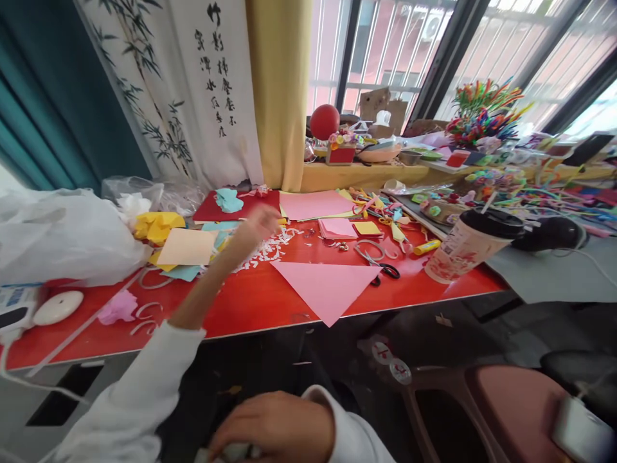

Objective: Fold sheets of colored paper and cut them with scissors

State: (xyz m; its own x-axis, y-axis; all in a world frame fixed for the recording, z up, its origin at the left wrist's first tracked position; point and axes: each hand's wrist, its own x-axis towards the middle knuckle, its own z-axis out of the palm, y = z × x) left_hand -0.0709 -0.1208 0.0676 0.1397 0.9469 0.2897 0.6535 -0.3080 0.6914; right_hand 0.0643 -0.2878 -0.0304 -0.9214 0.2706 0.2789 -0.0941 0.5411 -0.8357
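Observation:
My left hand (263, 224) is stretched out over the far part of the red table (255, 302), above white paper scraps (274, 247) and beside a dark red sheet (207, 207). Motion smears its fingers. Low in the view, in front of the table, my right hand (277, 424) is closed around something pale, mostly cut off by the frame's bottom edge. A folded pink paper triangle (328, 286) lies on the table with its tip over the front edge. Black-handled scissors (385, 270) touch its right corner. Pink square notes (337, 228) and a yellow note pad (367, 229) lie behind it.
A lidded paper cup (463, 251) stands at the right, near a yellow glue stick or marker (427, 247). White plastic bags (67, 231) and a crumpled pink paper (118, 307) sit at the left. A pinkish stool (520, 411) stands below right.

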